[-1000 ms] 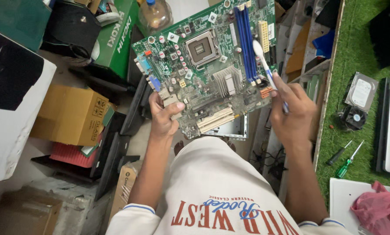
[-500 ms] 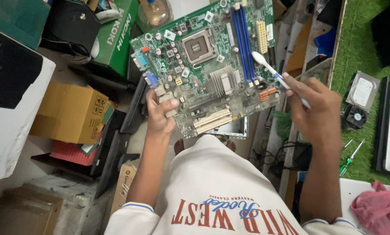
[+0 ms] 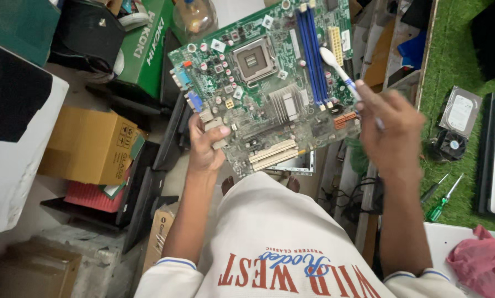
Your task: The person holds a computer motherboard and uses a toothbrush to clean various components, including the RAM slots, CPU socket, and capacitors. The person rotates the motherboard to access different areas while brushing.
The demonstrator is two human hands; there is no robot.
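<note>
Over cluttered boxes, left hand grips green motherboard; right hand pinches white toothbrush.

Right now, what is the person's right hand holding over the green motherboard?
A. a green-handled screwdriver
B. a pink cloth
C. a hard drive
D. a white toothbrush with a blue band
D. The right hand grips a white toothbrush, its head over the motherboard near the blue memory slots; the left hand holds the board's lower edge.
</note>
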